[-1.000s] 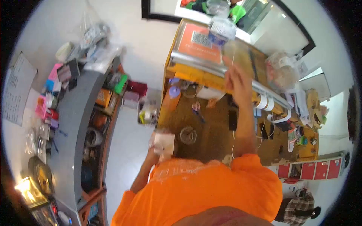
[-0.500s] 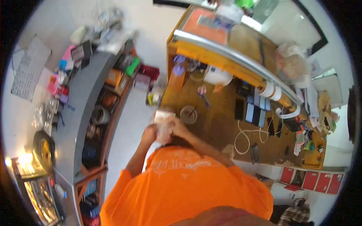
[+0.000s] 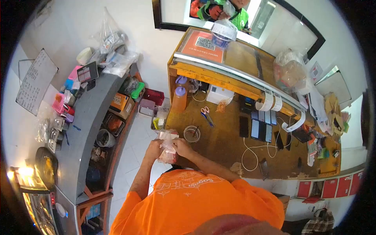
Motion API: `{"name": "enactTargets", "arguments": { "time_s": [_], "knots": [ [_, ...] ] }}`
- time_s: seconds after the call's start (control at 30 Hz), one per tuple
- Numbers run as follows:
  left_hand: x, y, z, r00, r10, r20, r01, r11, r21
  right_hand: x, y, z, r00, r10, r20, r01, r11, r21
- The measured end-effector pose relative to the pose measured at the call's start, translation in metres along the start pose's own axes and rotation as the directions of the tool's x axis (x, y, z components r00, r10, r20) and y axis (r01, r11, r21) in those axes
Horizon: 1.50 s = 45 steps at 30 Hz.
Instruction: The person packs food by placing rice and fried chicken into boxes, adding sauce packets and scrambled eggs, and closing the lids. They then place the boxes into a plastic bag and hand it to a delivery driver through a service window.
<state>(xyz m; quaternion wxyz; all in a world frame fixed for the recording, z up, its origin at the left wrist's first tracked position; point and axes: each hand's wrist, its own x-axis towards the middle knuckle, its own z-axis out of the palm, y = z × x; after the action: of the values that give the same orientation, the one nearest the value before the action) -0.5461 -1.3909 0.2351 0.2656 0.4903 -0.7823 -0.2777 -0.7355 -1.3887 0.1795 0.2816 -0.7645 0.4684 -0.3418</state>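
Note:
A clear plastic bag (image 3: 168, 156) with something reddish inside hangs at the left edge of the wooden desk (image 3: 219, 152). My left hand (image 3: 155, 147) is closed on the left side of its gathered top, and my right hand (image 3: 182, 147) pinches the right side. A white paper slip (image 3: 168, 135) shows at the top, between and just beyond my fingers. What exactly the bag contains, I cannot make out. Right of my right hand stands a clear plastic cup (image 3: 192, 134) with a dark stick in it. Farther back lie scissors (image 3: 206, 114).
Several phones (image 3: 261, 130) and a white cable (image 3: 250, 168) lie on the desk's right. An orange bottle with a purple cap (image 3: 179, 98) stands at the back left. On the raised counter sits a bagged tub (image 3: 223, 35); a person in green (image 3: 239, 18) is behind it. A grey counter (image 3: 74, 135) runs left.
The view has steadied and shifted slightly. My hands have come lower with the bag, and its reddish contents now show below them. Behind the counter, the person in green is now visible, one hand at the bagged tub.

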Motion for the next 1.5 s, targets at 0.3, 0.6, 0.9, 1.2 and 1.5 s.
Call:
{"name": "enactTargets", "arguments": {
  "time_s": [0.3, 0.6, 0.9, 1.2, 1.5],
  "knots": [
    [-0.002, -0.061, 0.038, 0.864, -0.486, 0.133, 0.499, 0.791, -0.354, -0.006, -0.005, 0.003, 0.985, 0.173, 0.004, -0.152, 0.856, 0.494],
    [-0.026, -0.030, 0.058, 0.654, -0.579, 0.486, 0.435, -0.239, -0.869, -0.013, -0.009, 0.001, 0.996, 0.022, -0.085, 0.003, 0.959, 0.284],
    [-0.031, -0.025, 0.047, 0.669, -0.509, 0.542, 0.459, -0.291, -0.839, -0.009, -0.004, -0.004, 0.970, -0.236, -0.050, 0.240, 0.926, 0.290],
    [-0.030, -0.019, 0.047, 0.707, -0.485, 0.514, 0.448, -0.255, -0.857, -0.006, 0.003, -0.001, 0.920, 0.269, 0.285, -0.390, 0.706, 0.591],
    [-0.031, -0.018, 0.052, 0.732, -0.498, 0.464, 0.407, -0.226, -0.885, -0.006, 0.002, 0.006, 0.920, 0.276, 0.278, -0.392, 0.630, 0.670]
  ]
}}
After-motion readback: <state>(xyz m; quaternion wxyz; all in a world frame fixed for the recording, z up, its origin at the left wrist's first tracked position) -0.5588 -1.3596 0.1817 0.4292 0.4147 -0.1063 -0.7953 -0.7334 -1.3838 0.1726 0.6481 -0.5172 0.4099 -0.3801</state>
